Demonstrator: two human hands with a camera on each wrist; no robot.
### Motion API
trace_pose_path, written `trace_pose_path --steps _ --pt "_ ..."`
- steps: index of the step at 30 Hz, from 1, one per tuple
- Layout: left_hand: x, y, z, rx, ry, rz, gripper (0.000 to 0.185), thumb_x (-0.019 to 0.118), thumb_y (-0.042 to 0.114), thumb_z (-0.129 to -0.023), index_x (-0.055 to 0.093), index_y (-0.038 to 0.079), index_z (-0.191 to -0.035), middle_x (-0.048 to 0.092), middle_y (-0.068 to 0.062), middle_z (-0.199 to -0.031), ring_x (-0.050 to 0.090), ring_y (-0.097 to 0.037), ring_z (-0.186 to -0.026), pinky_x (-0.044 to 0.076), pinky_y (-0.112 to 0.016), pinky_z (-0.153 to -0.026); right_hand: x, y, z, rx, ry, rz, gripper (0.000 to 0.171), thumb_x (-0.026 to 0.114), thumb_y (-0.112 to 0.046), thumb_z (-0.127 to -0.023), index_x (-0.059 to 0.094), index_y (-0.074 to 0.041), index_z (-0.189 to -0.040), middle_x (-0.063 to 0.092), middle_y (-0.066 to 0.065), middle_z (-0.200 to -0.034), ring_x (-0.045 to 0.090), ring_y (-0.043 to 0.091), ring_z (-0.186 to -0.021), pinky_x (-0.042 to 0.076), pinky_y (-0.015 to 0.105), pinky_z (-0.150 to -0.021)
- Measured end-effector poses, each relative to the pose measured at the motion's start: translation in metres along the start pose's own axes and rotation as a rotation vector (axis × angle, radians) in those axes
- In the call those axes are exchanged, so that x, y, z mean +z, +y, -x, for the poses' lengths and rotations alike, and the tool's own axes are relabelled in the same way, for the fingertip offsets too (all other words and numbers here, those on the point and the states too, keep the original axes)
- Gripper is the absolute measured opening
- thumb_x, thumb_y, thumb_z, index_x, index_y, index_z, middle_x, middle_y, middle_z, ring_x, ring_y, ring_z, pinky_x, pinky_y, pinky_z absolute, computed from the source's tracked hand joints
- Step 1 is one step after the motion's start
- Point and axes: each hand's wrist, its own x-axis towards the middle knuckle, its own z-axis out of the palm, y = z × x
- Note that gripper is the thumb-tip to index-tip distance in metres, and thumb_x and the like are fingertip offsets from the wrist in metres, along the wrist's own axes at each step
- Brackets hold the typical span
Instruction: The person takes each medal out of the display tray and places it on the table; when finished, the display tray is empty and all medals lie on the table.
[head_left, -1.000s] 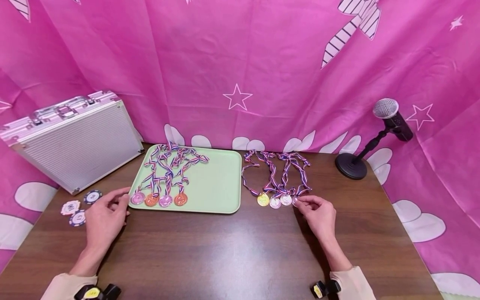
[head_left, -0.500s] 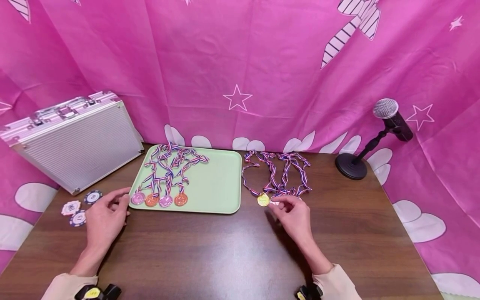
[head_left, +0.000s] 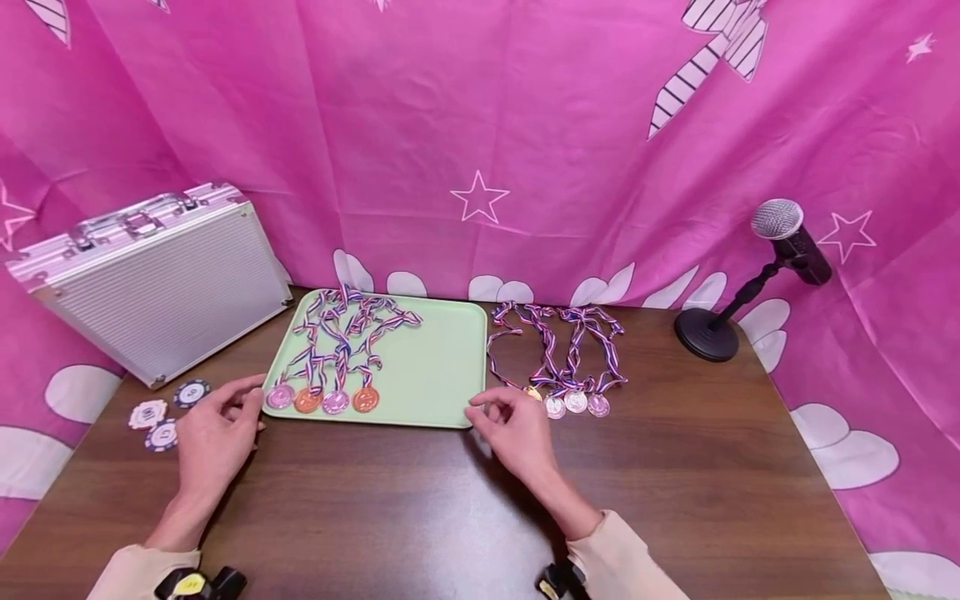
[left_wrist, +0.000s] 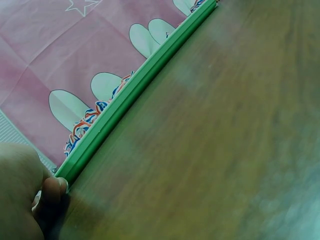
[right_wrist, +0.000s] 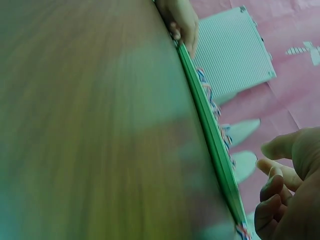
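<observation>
Head view: a green tray is lying flat on the brown table, its left part bearing four medals with tangled striped ribbons
Left hand: the left hand is pinching the tray at its near left corner
Right hand: the right hand is hovering by the near right corner, fingers bending loosely, thumb and forefinger parting around nothing; whether a fingertip is touching the rim, one cannot tell
Right of the tray: four more medals are lying on the table, the gold one partly hiding behind the right hand
Chips: three poker chips are lying just beside the left hand
Back left: a silver case is standing near the tray
Back right: a microphone is leaning on its stand
</observation>
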Motion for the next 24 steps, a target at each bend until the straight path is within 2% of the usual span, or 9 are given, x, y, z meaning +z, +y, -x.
trace_pose_path --steps 8,13,19,21,24 --pt "0.0 0.001 0.0 0.009 0.003 0.007 0.031 0.067 0.021 -0.11 0.08 0.006 -0.133 0.076 -0.009 -0.081 0.059 -0.002 -0.046 0.045 -0.021 -0.041 0.04 -0.018 -0.009 -0.051 -0.069 0.004 0.005 0.088 -0.01 -0.091 0.087 -0.008 -0.095 0.065 -0.005 -0.063 0.053 -0.004 -0.058 0.049 0.021 -0.064" --pt "-0.001 0.001 0.0 0.011 0.005 0.008 0.03 0.068 0.021 -0.109 0.08 0.005 -0.132 0.075 -0.006 -0.079 0.059 -0.002 -0.046 0.045 -0.021 -0.041 0.064 -0.027 -0.013 -0.045 -0.109 -0.011 0.004 0.087 -0.013 -0.093 0.087 -0.01 -0.093 0.063 -0.007 -0.06 0.052 -0.004 -0.055 0.047 0.019 -0.063" --pt "-0.001 -0.001 0.0 0.002 -0.002 -0.005 0.032 0.067 0.023 -0.11 0.08 0.006 -0.134 0.076 -0.009 -0.082 0.06 -0.004 -0.046 0.044 -0.022 -0.041 0.091 -0.024 -0.021 -0.149 -0.046 0.069 0.005 0.087 -0.019 -0.093 0.087 -0.015 -0.09 0.057 -0.014 -0.062 0.05 -0.003 -0.06 0.044 0.021 -0.059" --pt "-0.001 0.0 0.0 -0.003 -0.006 -0.011 0.032 0.067 0.024 -0.11 0.079 0.006 -0.134 0.076 -0.01 -0.084 0.06 -0.004 -0.047 0.045 -0.022 -0.041 0.096 -0.026 -0.024 -0.156 -0.024 0.091 0.005 0.087 -0.02 -0.092 0.087 -0.016 -0.09 0.057 -0.014 -0.062 0.051 -0.002 -0.061 0.044 0.022 -0.058" --pt "0.0 0.0 0.0 -0.007 -0.008 -0.011 0.032 0.067 0.024 -0.11 0.079 0.006 -0.134 0.076 -0.01 -0.085 0.06 -0.004 -0.047 0.045 -0.022 -0.042 0.099 -0.033 -0.029 -0.115 -0.007 0.125 0.004 0.089 -0.02 -0.09 0.087 -0.017 -0.09 0.059 -0.014 -0.063 0.052 -0.002 -0.062 0.045 0.021 -0.06"
